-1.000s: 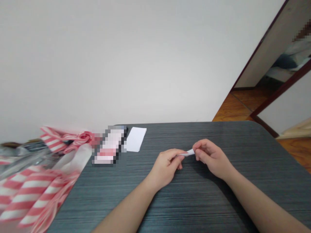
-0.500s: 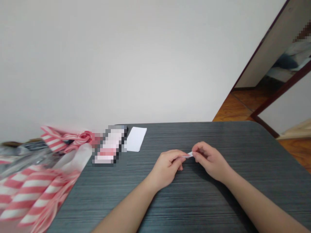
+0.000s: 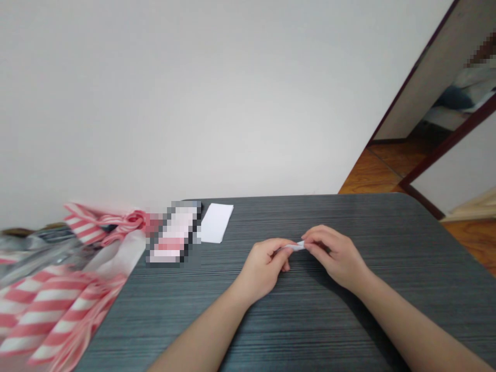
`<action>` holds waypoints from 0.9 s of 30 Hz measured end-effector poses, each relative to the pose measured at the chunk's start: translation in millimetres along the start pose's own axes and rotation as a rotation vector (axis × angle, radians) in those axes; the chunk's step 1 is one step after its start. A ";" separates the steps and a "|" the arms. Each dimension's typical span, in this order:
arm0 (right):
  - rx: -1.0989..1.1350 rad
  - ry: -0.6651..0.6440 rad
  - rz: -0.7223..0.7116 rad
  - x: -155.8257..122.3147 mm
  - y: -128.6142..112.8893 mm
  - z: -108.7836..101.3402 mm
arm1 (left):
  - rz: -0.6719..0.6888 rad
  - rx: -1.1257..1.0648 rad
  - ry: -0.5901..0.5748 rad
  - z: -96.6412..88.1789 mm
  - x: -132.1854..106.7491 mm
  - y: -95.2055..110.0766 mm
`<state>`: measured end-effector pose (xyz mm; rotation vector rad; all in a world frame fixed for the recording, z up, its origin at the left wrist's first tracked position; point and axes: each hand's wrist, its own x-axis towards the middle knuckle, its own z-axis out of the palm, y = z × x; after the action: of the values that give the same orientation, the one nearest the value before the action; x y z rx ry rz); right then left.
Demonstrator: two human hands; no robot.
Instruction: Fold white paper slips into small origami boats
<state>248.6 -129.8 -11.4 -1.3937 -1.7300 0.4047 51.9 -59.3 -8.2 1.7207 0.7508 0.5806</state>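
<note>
A small folded piece of white paper [image 3: 297,246] is pinched between my two hands above the dark wood-grain table [image 3: 271,330]. My left hand [image 3: 265,268] grips its left end between thumb and fingers. At the other end, the thumb and fingertips of my right hand [image 3: 337,256] close on the paper. Fingers cover most of it, so its exact folds are hard to make out. Farther back and to the left lies a stack of white paper sheets [image 3: 217,222].
A blurred-out phone-like device [image 3: 174,232] lies left of the sheets. Red-and-white striped cloth [image 3: 50,310] and clear plastic bags [image 3: 42,253] lie beyond the table's left edge. A white wall [image 3: 248,98] rises behind the table, with a doorway and wooden floor [image 3: 360,170] at right.
My right hand has moved slightly left along the paper, and the visible bit of paper has shifted left and tilted a little differently. Both hands keep their pinch.
</note>
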 end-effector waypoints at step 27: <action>0.016 -0.032 0.038 -0.1 3.0 1.5 | 0.134 -0.033 0.019 2.4 0.0 1.3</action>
<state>249.3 -128.5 -14.4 -1.4176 -1.7242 0.4639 53.8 -61.2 -7.6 1.7465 0.6389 0.6980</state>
